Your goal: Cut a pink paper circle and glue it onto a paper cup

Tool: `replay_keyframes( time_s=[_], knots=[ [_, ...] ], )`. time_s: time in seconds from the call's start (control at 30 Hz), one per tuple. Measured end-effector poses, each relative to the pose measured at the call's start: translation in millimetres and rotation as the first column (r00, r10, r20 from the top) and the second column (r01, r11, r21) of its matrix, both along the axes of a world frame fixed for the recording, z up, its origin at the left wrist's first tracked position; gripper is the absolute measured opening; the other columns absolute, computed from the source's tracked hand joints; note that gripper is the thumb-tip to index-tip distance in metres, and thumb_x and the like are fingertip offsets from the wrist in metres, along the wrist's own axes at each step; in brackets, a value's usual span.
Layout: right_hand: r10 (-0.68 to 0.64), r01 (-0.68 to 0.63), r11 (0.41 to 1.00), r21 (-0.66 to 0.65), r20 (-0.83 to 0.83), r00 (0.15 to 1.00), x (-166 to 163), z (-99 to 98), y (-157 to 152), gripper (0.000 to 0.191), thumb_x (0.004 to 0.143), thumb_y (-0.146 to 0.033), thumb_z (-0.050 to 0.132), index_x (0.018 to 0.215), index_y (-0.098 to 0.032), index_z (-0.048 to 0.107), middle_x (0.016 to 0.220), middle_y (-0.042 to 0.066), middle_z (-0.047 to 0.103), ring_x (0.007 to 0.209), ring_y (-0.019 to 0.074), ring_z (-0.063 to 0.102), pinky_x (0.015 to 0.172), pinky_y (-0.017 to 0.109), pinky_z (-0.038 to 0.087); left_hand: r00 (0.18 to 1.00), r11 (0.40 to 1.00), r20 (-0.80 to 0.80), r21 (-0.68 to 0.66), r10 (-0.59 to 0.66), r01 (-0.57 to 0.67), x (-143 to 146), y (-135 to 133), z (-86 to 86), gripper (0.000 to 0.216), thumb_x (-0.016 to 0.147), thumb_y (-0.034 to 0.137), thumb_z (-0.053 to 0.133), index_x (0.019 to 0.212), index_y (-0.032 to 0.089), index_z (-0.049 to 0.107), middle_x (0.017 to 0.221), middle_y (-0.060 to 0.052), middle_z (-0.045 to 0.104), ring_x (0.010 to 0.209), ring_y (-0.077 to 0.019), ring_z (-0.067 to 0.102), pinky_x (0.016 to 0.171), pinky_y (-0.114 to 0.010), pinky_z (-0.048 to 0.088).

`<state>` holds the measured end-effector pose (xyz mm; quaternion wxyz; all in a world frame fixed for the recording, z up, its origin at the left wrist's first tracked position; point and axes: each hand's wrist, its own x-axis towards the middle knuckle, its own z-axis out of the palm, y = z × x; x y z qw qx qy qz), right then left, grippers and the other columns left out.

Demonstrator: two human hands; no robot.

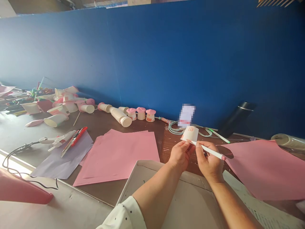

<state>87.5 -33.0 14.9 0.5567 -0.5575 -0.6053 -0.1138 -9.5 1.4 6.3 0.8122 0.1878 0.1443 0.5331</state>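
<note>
A white paper cup [191, 133] is upside down in front of me, with an orange window-like drawing on its side. Its lower rim is gripped by my left hand [180, 155]. My right hand [211, 163] is closed around a white marker [212, 150] with a pinkish-red end pointing away to the right. The marker's other end reaches the cup's lower edge; whether the tip touches it I cannot tell. Below both hands lies an open white box lid [190, 194].
Pink paper sheets [124, 152] lie left of my hands, another pink sheet [264, 168] right. A glue gun [58, 140] and red box cutter [75, 140] rest on grey paper. Behind are stacked cups [119, 116], pink-topped cups [141, 114], a coiled cable [172, 128] and a black bottle [235, 117].
</note>
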Motion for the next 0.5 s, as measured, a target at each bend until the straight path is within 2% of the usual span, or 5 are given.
replay_keyframes(
  time_s=[0.5],
  knots=[
    [0.010, -0.012, 0.999, -0.033, -0.034, 0.999, -1.4, 1.1, -0.3, 0.014, 0.087, -0.031, 0.059, 0.088, -0.018, 0.064, 0.083, 0.007, 0.070, 0.075, 0.0201, 0.066, 0.067, 0.031, 0.051, 0.998, 0.999, -0.051, 0.037, -0.029, 0.031, 2.7, 0.5, -3.4, 0.033, 0.061, 0.035, 0.084, 0.079, 0.012, 0.069, 0.084, -0.007, 0.066, 0.079, -0.0132, 0.062, 0.085, -0.025, 0.047]
  ],
)
